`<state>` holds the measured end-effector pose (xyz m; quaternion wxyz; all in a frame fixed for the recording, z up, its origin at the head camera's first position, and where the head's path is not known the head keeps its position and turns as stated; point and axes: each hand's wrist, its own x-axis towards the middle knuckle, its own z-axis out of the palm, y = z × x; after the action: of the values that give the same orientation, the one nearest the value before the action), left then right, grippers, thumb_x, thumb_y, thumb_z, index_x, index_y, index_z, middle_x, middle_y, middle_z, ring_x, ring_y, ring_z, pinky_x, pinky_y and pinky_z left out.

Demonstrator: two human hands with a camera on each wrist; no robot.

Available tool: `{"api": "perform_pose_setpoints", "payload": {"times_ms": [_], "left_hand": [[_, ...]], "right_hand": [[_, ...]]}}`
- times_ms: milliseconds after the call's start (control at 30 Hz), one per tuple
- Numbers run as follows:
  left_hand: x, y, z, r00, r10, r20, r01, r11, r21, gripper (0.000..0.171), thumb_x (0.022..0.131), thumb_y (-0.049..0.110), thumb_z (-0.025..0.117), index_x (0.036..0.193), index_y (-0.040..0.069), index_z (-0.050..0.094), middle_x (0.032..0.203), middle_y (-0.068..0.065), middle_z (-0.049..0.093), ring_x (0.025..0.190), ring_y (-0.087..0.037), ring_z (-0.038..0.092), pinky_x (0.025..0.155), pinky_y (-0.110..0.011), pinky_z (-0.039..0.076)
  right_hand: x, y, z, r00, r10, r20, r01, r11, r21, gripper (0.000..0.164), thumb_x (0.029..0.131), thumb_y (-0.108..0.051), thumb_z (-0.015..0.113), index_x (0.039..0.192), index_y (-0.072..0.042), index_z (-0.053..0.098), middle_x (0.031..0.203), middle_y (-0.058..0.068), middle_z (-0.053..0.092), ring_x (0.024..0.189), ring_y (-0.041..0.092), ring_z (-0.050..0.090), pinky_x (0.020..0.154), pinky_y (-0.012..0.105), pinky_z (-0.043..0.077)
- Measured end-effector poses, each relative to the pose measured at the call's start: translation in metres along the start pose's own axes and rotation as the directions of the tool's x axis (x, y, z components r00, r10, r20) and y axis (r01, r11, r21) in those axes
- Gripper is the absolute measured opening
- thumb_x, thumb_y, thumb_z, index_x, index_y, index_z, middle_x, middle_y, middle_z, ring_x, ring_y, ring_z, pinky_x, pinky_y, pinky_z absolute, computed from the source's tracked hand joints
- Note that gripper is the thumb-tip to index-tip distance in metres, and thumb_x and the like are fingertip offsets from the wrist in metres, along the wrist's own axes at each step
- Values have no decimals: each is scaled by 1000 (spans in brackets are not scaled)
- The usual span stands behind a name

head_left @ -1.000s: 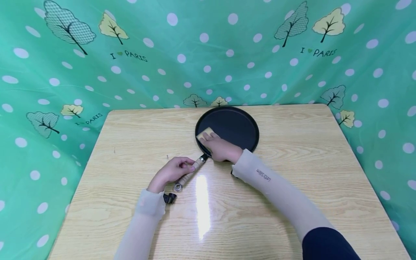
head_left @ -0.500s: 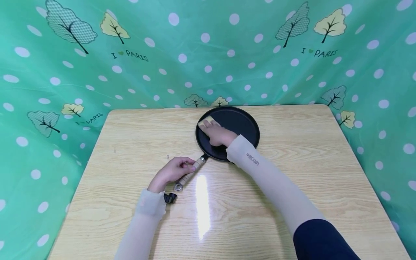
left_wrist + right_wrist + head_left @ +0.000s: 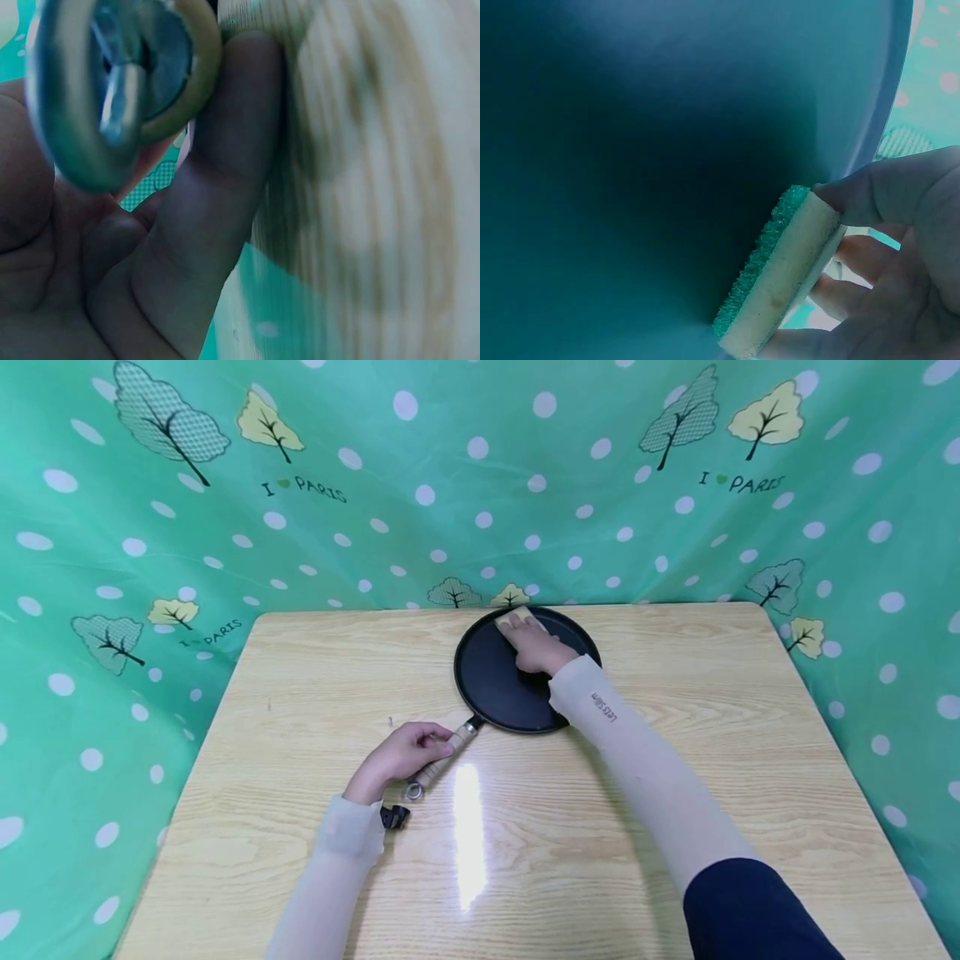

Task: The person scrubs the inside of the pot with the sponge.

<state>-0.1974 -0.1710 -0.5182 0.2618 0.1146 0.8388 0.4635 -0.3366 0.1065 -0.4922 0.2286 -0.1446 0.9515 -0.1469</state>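
A round black frying pan (image 3: 491, 685) lies at the back of the wooden table, its handle (image 3: 432, 772) slanting toward the front left. My left hand (image 3: 397, 753) holds that handle between thumb and fingers. In the left wrist view the metal hanging ring (image 3: 45, 105) at the handle's end shows close up. My right hand (image 3: 538, 647) grips a scouring sponge (image 3: 787, 277), cream with a green scrubbing layer. The thumb is at one end of the sponge and the fingers are behind it. The green side faces the pan's inner surface, close by the far rim.
The wooden table (image 3: 675, 735) reaches back to a green polka-dot cloth (image 3: 375, 460) that hangs behind it and at both sides. A small black device (image 3: 395, 817) sits at my left wrist. Pale sleeves (image 3: 637, 752) cover both forearms.
My right hand has slid the sponge from the pan's left side near the handle up along the rim to the far edge. The left hand stays on the handle, and the pan holds its place.
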Motion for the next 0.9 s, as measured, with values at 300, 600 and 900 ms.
{"api": "perform_pose_setpoints", "payload": {"times_ms": [300, 600, 900], "left_hand": [[-3, -2, 1, 1000, 5, 4, -5, 1000, 2, 34, 103, 17, 69, 128, -7, 69, 82, -2, 56, 73, -16, 49, 72, -33, 43], [-3, -3, 1, 1000, 9, 2, -9, 1000, 0, 34, 103, 16, 69, 128, -6, 69, 83, -2, 57, 75, -16, 50, 73, -34, 44], [-2, -2, 2, 1000, 24, -1, -24, 1000, -3, 34, 103, 16, 70, 127, -7, 69, 83, -3, 58, 75, -17, 50, 73, -34, 43]], "right_hand": [[-22, 25, 3, 1000, 30, -2, -30, 999, -13, 73, 105, 0, 45, 170, -12, 14, 177, 14, -3, 161, 40, -5, 117, 77, 17], [-40, 30, 8, 998, 38, -40, -38, 999, -7, 71, 106, -2, 46, 170, -11, 15, 176, 14, 0, 161, 40, -4, 115, 80, 16], [-43, 34, 7, 996, 12, -87, -13, 1000, -16, 69, 105, -4, 51, 168, -8, 23, 175, 18, 8, 160, 44, 5, 117, 75, 21]]}}
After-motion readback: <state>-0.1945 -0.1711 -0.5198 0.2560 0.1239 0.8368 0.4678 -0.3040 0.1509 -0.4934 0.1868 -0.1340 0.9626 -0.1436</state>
